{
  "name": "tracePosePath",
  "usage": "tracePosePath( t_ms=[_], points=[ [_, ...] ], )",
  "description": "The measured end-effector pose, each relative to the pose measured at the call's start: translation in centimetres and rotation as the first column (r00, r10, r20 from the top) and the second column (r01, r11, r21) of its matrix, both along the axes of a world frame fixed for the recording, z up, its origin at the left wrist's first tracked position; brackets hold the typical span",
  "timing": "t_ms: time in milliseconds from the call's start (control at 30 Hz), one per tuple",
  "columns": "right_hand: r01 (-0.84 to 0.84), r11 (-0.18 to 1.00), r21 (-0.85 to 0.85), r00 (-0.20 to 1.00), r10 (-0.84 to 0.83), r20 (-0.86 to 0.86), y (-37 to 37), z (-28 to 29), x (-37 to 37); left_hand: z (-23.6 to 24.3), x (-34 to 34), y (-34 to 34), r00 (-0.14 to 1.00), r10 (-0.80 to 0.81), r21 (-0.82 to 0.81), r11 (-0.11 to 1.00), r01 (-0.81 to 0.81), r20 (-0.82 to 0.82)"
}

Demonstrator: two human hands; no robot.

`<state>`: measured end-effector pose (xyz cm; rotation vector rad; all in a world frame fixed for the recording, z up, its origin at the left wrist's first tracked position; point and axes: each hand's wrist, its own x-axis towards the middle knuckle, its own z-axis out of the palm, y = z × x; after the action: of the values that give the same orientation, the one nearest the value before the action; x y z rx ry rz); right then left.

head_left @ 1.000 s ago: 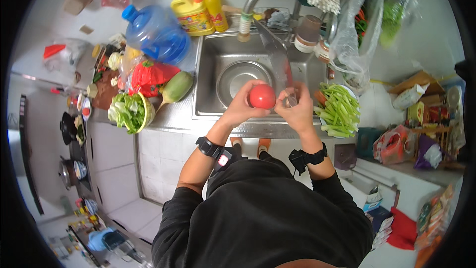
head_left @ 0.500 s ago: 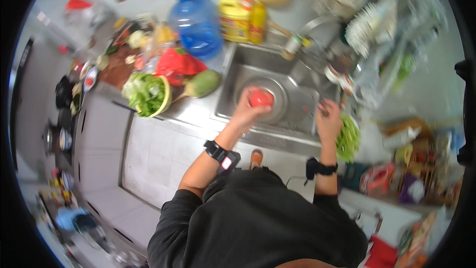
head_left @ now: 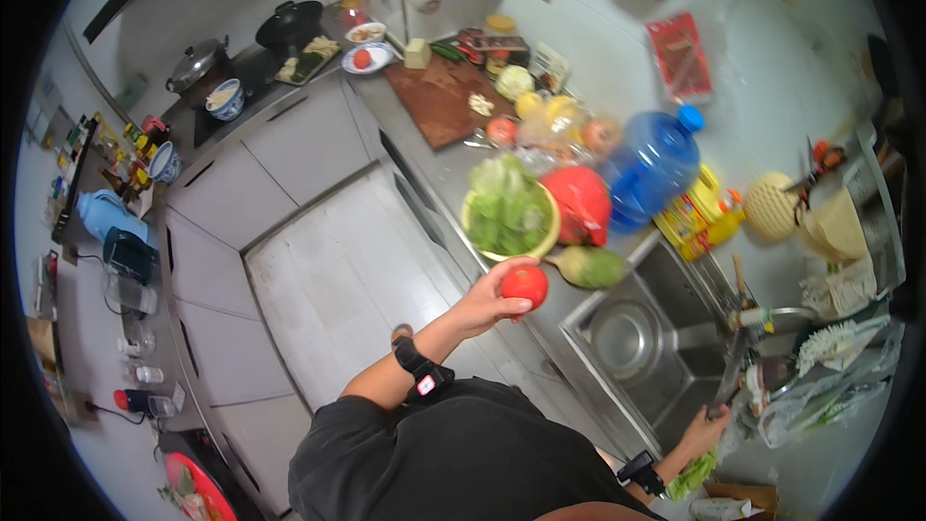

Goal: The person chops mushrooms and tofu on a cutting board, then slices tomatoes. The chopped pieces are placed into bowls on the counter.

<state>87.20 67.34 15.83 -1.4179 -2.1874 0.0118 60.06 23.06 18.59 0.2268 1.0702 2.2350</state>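
Observation:
My left hand (head_left: pixel 485 303) is closed round a red tomato (head_left: pixel 527 287), held up in front of the yellow bowl (head_left: pixel 556 222) of leafy lettuce (head_left: pixel 505 207). A green radish (head_left: pixel 590 267) lies on the counter just beyond the tomato. Over at the right end of the steel sink (head_left: pixel 577 336), my right hand (head_left: pixel 702 432) grips the handle of a kitchen knife (head_left: pixel 733 367). The knife's long blade points away from me, along the sink's right side. Green leaf stalks (head_left: pixel 693 476) show beside my right wrist.
A brown cutting board (head_left: pixel 429 101) with garlic lies farther along the counter. Behind the bowl are a red bag (head_left: pixel 579 205), a blue water jug (head_left: pixel 653 169) and a yellow bottle (head_left: pixel 696 217). A pot (head_left: pixel 201 72) and a wok (head_left: pixel 289 24) stand at the far left.
My view has swung left toward the cutting board. The tomato in my left hand has moved from over the sink to in front of the lettuce bowl. The knife blade now shows clearly.

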Motion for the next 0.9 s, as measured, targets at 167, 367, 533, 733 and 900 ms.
tracePosePath(
  t_ms=[167, 367, 533, 733, 900],
  points=[
    [-0.448, 0.873, -0.195, 0.658, 0.174, -0.732, -14.5, 2.0, -12.2, -1.2, -7.1, -16.6, 0.960, 0.274, 0.037, 0.960, -0.277, 0.065],
    [-0.905, 0.249, -0.346, 0.401, 0.218, -0.890, -37.4, 8.4, -29.6, -3.3, -15.5, -29.1, 0.896, 0.443, -0.182, 0.879, -0.441, -0.034],
    [-0.844, -0.092, -0.528, 0.486, 0.284, -0.826, -48.1, 6.5, -40.3, -9.5, -25.2, -32.9, 0.875, 0.405, -0.478, 0.733, -0.485, -0.266],
    [-0.753, 0.273, -0.599, 0.629, 0.567, -0.532, -51.5, -1.2, -50.9, -13.6, -41.0, -34.1, 0.820, 0.007, -0.728, 0.455, -0.512, -0.572],
    [-0.724, 0.340, -0.601, 0.654, 0.614, -0.441, -52.9, -3.3, -58.8, -12.8, -52.7, -32.0, 0.607, -0.413, -0.732, 0.433, -0.525, -0.679]
  ],
)
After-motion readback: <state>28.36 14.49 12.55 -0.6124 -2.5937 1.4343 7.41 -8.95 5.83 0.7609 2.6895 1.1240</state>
